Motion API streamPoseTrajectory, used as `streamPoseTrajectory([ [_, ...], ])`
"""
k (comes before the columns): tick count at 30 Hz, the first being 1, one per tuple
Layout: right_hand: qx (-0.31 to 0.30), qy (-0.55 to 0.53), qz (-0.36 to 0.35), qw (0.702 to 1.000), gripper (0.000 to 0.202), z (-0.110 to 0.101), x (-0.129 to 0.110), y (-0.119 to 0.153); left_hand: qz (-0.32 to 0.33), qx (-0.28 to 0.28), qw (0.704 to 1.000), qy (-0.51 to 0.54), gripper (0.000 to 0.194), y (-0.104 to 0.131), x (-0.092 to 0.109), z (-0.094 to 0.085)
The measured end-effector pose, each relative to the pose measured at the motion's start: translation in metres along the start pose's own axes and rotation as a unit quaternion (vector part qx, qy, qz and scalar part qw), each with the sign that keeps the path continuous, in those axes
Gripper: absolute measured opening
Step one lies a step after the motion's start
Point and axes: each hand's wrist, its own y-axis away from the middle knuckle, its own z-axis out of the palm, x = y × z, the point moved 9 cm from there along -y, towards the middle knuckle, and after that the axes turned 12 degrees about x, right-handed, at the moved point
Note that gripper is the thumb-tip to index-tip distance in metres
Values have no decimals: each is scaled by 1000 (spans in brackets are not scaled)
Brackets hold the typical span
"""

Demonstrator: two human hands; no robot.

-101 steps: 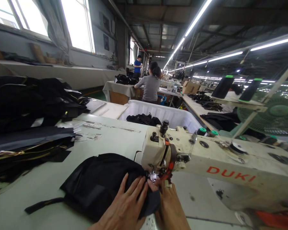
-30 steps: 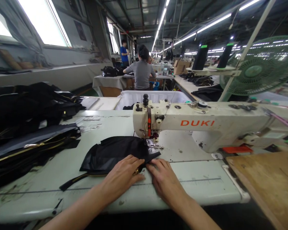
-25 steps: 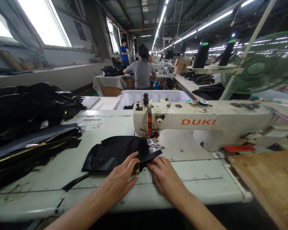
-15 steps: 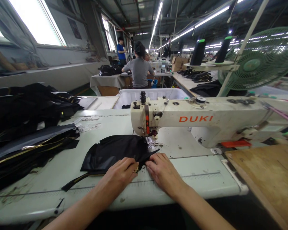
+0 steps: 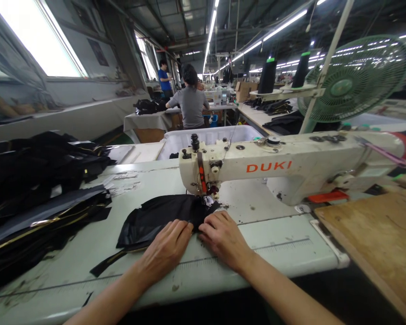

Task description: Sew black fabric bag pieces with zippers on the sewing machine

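- On the pale arm of the sewing machine (image 5: 237,164), the orange letters "DUKI" (image 5: 269,166) could be read clearly.
- Along the front of the bench (image 5: 280,259) ran a ruler scale (image 5: 284,244), with figures too small for reading.
- Beside the machine's head lay the black cloth piece (image 5: 155,219), its right end at the presser foot (image 5: 208,201). It was slightly shiny and curved on the far edge; a narrow strip (image 5: 107,263) stuck out at its left corner.
- The left hand (image 5: 169,243) had fingers bent, close together, upon the near edge; whether they pinched it, I could not tell.
- The right hand (image 5: 223,234) touched the cloth just beside, fingers curled; its grip was also unclear.
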Motion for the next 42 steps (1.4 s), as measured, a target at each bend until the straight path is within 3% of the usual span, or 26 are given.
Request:
streamPoseTrajectory([
  [3, 5, 18, -24, 1000, 2, 5, -2, -2, 20, 14, 1000, 9, 22, 1, 0, -3],
  [12, 29, 28, -79, 996, 16, 8, -13, -5, 63, 52, 997, 0, 23, 7, 6, -15],
  [17, -6, 30, -140, 990, 19, 14, -20, -1, 71, 11, 997, 37, 18, 0, 15, -6],
  [25, -72, 9, -177, 982, 14, 13, -16, 6, -8, -67, 994, 90, 22, 5, 17, -2],
  [29, -82, -12, -135, 987, 11, 9, -3, 13, -68, -47, 991, 104, 30, 13, 12, -1],
  [34, -83, -33, -80, 993, 18, 7, 8, 21, -140, -18, 982, 128, 20, 15, 6, 3],
  [38, -84, -29, -50, 995, 19, 5, 8, 23, -208, 24, 971, 119, 12, 17, -3, 4],
  [42, -94, -31, -44, 994, 20, 6, 1, 24, -224, 31, 968, 111, 9, 18, -3, 8],
])
